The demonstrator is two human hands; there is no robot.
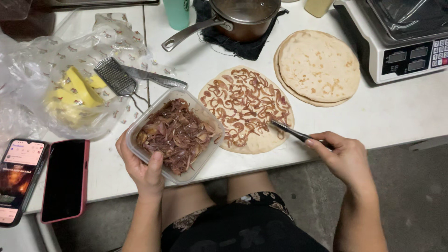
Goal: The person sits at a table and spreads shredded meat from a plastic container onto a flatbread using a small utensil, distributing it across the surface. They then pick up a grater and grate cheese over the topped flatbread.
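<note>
We see the left hand (142, 170) cupping a clear plastic container (175, 135) from below and the near side, thumb over its near rim, fingers mostly hidden beneath it. Its grip is pressed around the container, which sits tilted at the front edge of the white surface (401, 112) and is filled with dark cooked onion strips (177, 133).

The right hand (343, 156) has its grip pinched on the handle of a dark fork (291, 133); the handle's end is buried in the fingers, so we cannot see how long it is. The fork's tines rest on the near right edge of a round flatbread (247, 109), which lies flat just right of the container and is covered with loose curls of the same onion. The container's corner overlaps the flatbread's left edge, hiding part of it.

Behind that, to the right, lies a stack of plain flatbreads (318, 66); we can make out two at least, the lower ones showing only as rims. A metal pot (242, 16) with a long handle stands on a dark cloth (245, 46), its top cut off by the frame. A weighing scale (401, 39) is cropped at the upper right.

To the left, a small grater (119, 77) lies on a crumpled plastic bag (28, 79) with yellow cheese pieces (77, 91) blurred inside. Two phones (65, 179) lie at the left edge, one partly cut off.
</note>
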